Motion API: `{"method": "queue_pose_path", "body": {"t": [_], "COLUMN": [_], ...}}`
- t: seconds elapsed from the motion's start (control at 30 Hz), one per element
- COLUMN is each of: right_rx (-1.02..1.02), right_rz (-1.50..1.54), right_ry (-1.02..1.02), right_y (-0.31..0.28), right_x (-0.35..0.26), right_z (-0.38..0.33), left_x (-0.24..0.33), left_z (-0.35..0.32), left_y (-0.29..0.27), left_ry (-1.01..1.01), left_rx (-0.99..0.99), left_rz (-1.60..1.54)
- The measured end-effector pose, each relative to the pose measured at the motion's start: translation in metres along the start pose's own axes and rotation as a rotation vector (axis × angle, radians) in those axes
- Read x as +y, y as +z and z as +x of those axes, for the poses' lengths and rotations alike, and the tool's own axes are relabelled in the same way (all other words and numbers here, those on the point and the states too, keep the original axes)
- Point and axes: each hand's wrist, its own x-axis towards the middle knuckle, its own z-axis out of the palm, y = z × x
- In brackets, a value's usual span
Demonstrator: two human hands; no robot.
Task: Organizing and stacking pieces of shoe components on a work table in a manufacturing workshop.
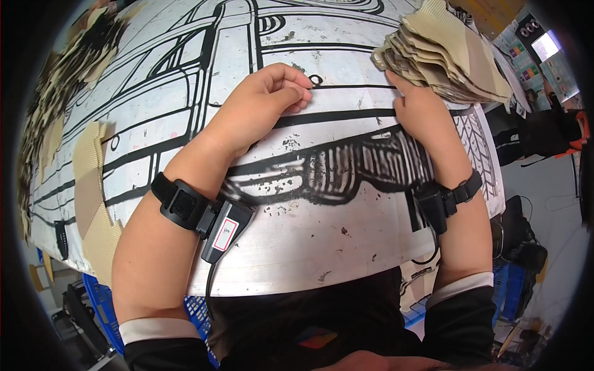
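- Plainly, in the head view, the table (346,247) wears a white cover with a black line drawing (346,115) of a vehicle.
- The left hand (266,96) is over the middle of the table, its fingers curled in and the thumb tip up near them. Nothing shows in it; the inside of the curl is hidden, so I cannot tell whether it pinches something small.
- The right hand (428,111) is at the right stack (442,52), index finger stretched along the near-left side, thumb apart from it. The grip is released, with nothing between those two; whether the fingertip touches the stack, I cannot tell.
- That stack, of tan ribbed pieces with wavy sides, sits at the table's far right corner, slightly fanned.
- The left stack (80,68), of similar pieces, runs along the table's left edge toward the far corner.
- A loose piece (91,167), tan with a darker band, lies near the left edge, partly behind the left forearm.
- A black strap (62,240) lies at the near left corner.
- Each forearm carries a black wristband, the left one (185,204) and the right one (461,193).
- A blue basket (102,309) shows below the near edge.
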Motion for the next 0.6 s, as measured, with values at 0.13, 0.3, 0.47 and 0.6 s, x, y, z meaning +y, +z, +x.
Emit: {"method": "queue_pose_path", "body": {"t": [0.13,0.3,0.47,0.6], "right_rx": [0.014,0.023,0.021,-0.034], "right_rz": [-0.021,-0.019,0.003,0.038], "right_ry": [0.006,0.058,0.02,-0.035], "right_y": [0.0019,0.0005,0.001,0.002], "right_x": [-0.0001,-0.0038,-0.0011,0.0018], "right_z": [0.0007,-0.0007,-0.0019,0.0025], "left_x": [-0.0005,-0.0036,-0.0023,-0.0033], "left_z": [-0.0007,-0.0016,-0.0019,0.0017], "left_y": [-0.0003,-0.0003,0.002,0.0006], "left_ry": [-0.004,0.005,-0.002,0.005], "left_rx": [-0.001,-0.01,-0.007,-0.009], "left_rz": [-0.011,-0.014,-0.002,-0.013]}}
